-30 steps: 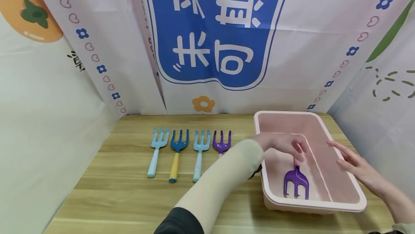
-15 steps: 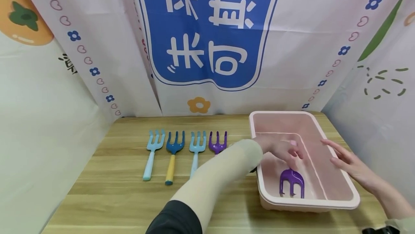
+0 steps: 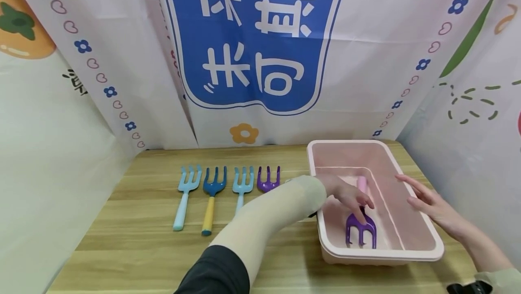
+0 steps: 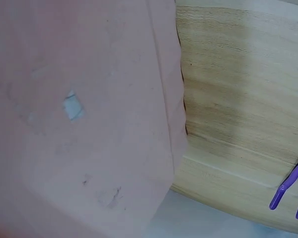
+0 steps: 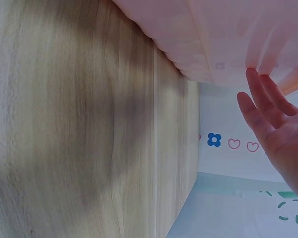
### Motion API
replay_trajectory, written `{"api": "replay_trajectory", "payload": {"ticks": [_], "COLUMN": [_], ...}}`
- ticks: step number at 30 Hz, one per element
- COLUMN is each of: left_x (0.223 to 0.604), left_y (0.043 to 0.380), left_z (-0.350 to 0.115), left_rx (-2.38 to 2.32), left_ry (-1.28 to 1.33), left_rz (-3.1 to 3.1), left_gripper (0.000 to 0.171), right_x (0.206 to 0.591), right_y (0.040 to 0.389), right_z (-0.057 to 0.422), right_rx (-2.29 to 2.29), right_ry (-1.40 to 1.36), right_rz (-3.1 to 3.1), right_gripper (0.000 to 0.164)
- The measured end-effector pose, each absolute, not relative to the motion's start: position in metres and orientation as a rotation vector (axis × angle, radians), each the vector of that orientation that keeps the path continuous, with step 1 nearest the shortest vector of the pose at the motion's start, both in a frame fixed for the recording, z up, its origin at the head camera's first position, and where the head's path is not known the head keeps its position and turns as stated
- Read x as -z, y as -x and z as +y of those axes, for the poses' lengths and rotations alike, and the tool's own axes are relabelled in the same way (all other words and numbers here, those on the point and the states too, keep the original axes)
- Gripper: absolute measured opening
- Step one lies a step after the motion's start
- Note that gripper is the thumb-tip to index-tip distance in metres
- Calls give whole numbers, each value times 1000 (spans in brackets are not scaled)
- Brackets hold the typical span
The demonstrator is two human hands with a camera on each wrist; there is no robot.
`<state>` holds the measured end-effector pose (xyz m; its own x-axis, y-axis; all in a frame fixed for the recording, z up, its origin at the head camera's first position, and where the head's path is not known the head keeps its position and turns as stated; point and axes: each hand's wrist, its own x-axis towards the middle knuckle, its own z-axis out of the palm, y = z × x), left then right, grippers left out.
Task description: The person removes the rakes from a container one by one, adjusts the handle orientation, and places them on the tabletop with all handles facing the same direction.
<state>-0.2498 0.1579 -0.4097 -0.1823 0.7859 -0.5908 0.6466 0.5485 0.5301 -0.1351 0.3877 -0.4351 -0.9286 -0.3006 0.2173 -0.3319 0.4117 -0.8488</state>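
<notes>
A pink rectangular plastic bin [image 3: 325,239] stands at the right of the wooden table. Inside it lies a purple hand fork [image 3: 367,227] with a pink handle, tines toward me. My left hand [image 3: 346,194] is low in the bin, loosely spread over the fork's neck; the handle shows uncovered behind it. Whether the fingertips touch the fork cannot be told. My right hand [image 3: 437,206] holds the bin's right rim, thumb and a finger over the edge. Other fingers [image 5: 260,99] lie against the outer wall in the right wrist view.
Left of the bin lie a light blue hand fork [image 3: 187,190], a dark blue one with a yellow handle [image 3: 208,212], another light blue fork [image 3: 243,185] and a second purple fork [image 3: 267,184]. My left forearm hides part of the row. A printed cloth [image 3: 350,81] hangs behind.
My left hand has slid from the handle of the fork in the bin toward its head, uncovering the pink handle. The fork stays put; the whole view shifts left slightly. My right hand keeps its place.
</notes>
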Motion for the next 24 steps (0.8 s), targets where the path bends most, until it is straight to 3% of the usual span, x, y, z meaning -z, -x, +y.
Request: {"api": "replay_trajectory", "payload": {"ticks": [19, 24], "left_x": [406, 402], "left_y": [246, 251], "left_z": [155, 151], "left_rx": [-82, -73], "left_ry": [-1192, -1229], "left_rz": [1981, 2067], "left_gripper": [60, 49], "right_x": [433, 432], "right_y": [135, 134], "right_z": [386, 386], "right_rx": [-1609, -1613], "right_ry": [-610, -604], "right_rz": [-2591, -2596], "right_gripper": [57, 57]}}
